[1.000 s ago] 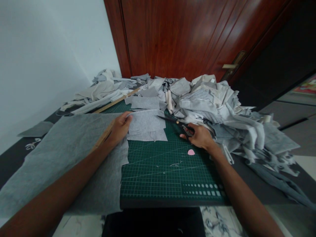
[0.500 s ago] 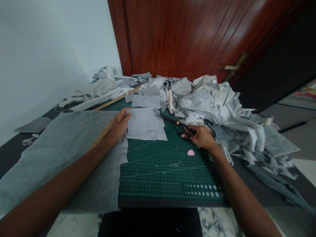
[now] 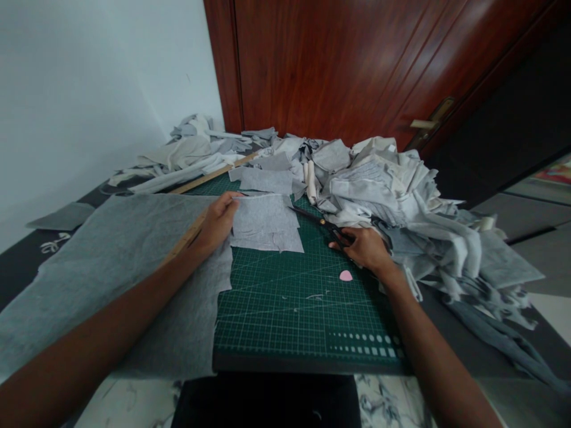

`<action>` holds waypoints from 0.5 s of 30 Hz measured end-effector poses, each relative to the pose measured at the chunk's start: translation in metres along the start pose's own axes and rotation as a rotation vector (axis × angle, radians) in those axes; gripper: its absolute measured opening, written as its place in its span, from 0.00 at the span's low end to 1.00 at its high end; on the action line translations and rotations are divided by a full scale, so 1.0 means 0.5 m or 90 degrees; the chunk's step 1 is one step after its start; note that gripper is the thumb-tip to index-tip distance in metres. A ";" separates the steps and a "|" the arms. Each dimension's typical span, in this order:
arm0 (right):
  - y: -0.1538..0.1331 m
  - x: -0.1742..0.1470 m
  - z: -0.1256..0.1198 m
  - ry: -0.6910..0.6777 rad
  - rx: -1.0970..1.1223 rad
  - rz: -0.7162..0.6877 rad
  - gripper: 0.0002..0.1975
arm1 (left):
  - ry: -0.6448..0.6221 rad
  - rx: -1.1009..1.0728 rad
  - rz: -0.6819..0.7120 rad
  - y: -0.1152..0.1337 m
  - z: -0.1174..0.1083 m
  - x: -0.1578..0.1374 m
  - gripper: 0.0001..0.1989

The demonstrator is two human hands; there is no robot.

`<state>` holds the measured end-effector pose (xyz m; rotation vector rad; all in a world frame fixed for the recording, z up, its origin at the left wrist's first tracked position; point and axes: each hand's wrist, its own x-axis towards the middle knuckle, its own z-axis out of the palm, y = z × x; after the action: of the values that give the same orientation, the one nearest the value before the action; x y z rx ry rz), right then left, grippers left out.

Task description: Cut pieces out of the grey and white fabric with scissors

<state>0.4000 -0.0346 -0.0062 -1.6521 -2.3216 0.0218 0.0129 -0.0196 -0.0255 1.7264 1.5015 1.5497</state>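
Between the fingers and thumb of my left hand point(image 3: 219, 223) is the upper left corner of a small light-grey fabric piece point(image 3: 265, 223), which lies over the green cutting mat point(image 3: 276, 315). My right hand point(image 3: 366, 249) grips black scissors point(image 3: 328, 224) by the handles, blades pointing left. The blade tips sit near the fabric piece's upper right edge; whether they touch it I cannot tell. A large grey cloth point(image 3: 143, 255) spreads under my left forearm, with a wooden ruler point(image 3: 185, 238) on it. A pink chalk-like piece point(image 3: 345, 275) rests on the mat below the scissors.
Crumpled grey and white fabric scraps point(image 3: 375, 178) are heaped along the back and right of the table. Another scrap pile point(image 3: 178, 153) lies back left, beside a second wooden strip point(image 3: 214, 173). Behind stands a brown wooden door point(image 3: 330, 65) against a white wall.
The view has shifted slightly. My left hand still pinches the fabric piece, which looks flatter against the mat. The scissors and my right hand stay almost in place.
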 end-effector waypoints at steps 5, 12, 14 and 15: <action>0.005 0.001 0.003 0.018 -0.012 -0.019 0.21 | -0.009 -0.007 -0.012 0.002 -0.002 0.000 0.08; 0.008 0.001 0.005 0.040 0.018 -0.018 0.21 | -0.006 -0.079 -0.033 -0.011 -0.002 -0.002 0.10; 0.010 0.001 0.006 0.044 0.023 -0.013 0.21 | -0.008 -0.100 -0.048 -0.015 -0.001 -0.003 0.10; 0.010 0.001 0.006 0.045 0.025 -0.012 0.21 | -0.010 -0.109 -0.054 -0.016 0.000 -0.004 0.11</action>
<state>0.4038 -0.0320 -0.0100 -1.5856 -2.2707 0.0050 0.0095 -0.0185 -0.0331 1.5552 1.3730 1.5681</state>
